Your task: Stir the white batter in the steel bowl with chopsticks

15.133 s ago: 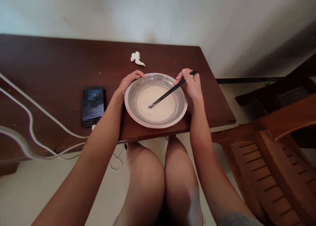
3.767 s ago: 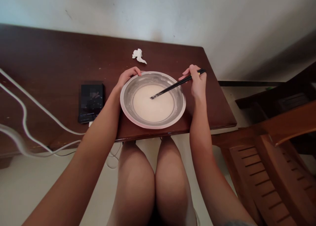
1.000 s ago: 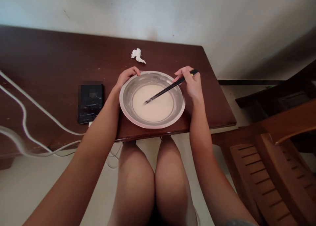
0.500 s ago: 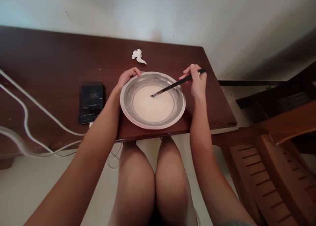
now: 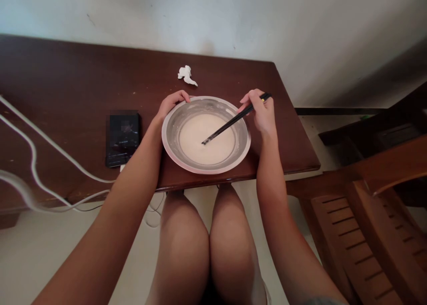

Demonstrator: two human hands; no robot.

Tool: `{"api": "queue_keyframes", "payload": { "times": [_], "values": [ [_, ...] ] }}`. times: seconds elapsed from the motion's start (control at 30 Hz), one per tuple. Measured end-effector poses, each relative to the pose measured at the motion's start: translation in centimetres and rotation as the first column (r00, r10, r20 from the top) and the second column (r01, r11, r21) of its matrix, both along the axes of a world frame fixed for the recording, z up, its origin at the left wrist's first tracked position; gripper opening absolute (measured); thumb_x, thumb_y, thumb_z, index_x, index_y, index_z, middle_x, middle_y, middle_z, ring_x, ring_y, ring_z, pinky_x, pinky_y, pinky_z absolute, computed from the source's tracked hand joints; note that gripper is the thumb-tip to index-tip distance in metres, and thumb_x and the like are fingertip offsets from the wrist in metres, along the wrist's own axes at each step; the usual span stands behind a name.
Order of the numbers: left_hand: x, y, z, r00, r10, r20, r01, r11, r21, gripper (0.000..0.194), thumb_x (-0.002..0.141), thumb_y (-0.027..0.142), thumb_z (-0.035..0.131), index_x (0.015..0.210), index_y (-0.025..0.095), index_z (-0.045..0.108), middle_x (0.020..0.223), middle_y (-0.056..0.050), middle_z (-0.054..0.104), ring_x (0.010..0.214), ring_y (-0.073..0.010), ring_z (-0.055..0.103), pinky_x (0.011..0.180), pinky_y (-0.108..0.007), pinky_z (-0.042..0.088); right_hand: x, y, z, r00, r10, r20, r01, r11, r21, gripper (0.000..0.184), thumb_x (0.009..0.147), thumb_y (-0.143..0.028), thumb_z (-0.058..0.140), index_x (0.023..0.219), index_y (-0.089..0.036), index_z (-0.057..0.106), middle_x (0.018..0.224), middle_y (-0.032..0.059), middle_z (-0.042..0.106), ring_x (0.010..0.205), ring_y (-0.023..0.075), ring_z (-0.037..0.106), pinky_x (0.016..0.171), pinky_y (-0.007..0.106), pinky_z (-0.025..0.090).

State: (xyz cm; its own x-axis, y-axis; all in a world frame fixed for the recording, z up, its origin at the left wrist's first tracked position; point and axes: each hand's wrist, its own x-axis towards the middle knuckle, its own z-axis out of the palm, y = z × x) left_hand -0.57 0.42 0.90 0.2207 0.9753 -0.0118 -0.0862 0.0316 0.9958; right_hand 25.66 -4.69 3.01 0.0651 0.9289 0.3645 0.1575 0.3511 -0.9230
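Note:
A wide metal bowl (image 5: 171, 147) stands at the front edge of the dark wooden table. Pale, creamy batter (image 5: 193, 138) fills its bottom. My left hand (image 5: 172, 103) grips the bowl's far left rim, fingers curled over the edge. Black chopsticks (image 5: 230, 123) are held together in my right hand (image 5: 262, 111), closed round their upper end beside the bowl's right rim. They slant down to the left, with their tips in the batter near its middle.
Behind the bowl lies a crumpled white tissue (image 5: 187, 75). A dark phone (image 5: 122, 139) rests left of my left forearm, with white cables (image 5: 60, 147) looping past it. A wooden chair (image 5: 353, 238) stands at the right, and a pale wall (image 5: 187, 20) rises behind the table (image 5: 66, 82).
The chopstick tips have moved toward me and slightly left through the batter. My right hand has shifted a little left with them. My left hand stays on the rim.

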Motion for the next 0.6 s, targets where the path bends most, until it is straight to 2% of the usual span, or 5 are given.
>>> {"api": "queue_keyframes", "payload": {
  "times": [0.1, 0.23, 0.43, 0.6],
  "values": [
    [0.12, 0.02, 0.11, 1.0, 0.002, -0.003, -0.002, 1.0, -0.017, 0.02, 0.073, 0.006, 0.053, 0.057, 0.019, 0.056, 0.078, -0.002, 0.071, 0.108, -0.0201, 0.064, 0.098, -0.031, 0.048, -0.08, 0.07, 0.0, 1.0, 0.016, 0.013, -0.016, 1.0, 0.02, 0.05, 0.079, -0.071, 0.048, 0.075, -0.023, 0.063, 0.056, -0.0038, 0.063, 0.053, 0.0083, 0.06, 0.052, 0.024, 0.047],
    [0.35, -0.2, 0.44, 1.0, -0.003, 0.007, 0.004, 0.999, -0.052, 0.024, 0.075, 0.005, 0.047, 0.057, 0.02, 0.055, 0.083, -0.003, 0.073, 0.108, -0.02, 0.063, 0.1, -0.033, 0.047, 0.3, 0.11, -0.01, 0.995, -0.09, -0.03, 0.092, 0.995, 0.043, 0.051, 0.082, -0.07, 0.043, 0.073, -0.023, 0.061, 0.053, -0.0035, 0.06, 0.053, 0.0092, 0.061, 0.052, 0.024, 0.045],
    [0.17, -0.56, 0.53, 1.0, -0.022, -0.008, 0.022, 0.999, 0.029, 0.027, 0.072, 0.0, 0.046, 0.058, 0.02, 0.056, 0.082, -0.003, 0.072, 0.1, -0.0191, 0.061, 0.101, -0.032, 0.042, 0.09, 0.04, -0.18, 0.998, 0.049, 0.029, -0.049, 0.999, -0.003, 0.045, 0.082, -0.065, 0.05, 0.075, -0.023, 0.063, 0.059, -0.003, 0.064, 0.057, 0.0088, 0.061, 0.056, 0.025, 0.049],
    [0.14, -0.49, 0.39, 0.999, -0.034, -0.001, 0.034, 0.998, 0.05, 0.026, 0.073, 0.0, 0.045, 0.06, 0.019, 0.056, 0.077, -0.002, 0.069, 0.094, -0.0174, 0.061, 0.1, -0.032, 0.042, 0.4, 0.37, -0.28, 0.997, -0.054, -0.062, 0.058, 0.997, 0.059, 0.045, 0.084, -0.062, 0.05, 0.07, -0.021, 0.061, 0.056, -0.0038, 0.062, 0.051, 0.0068, 0.058, 0.049, 0.023, 0.043]
  ]
}}
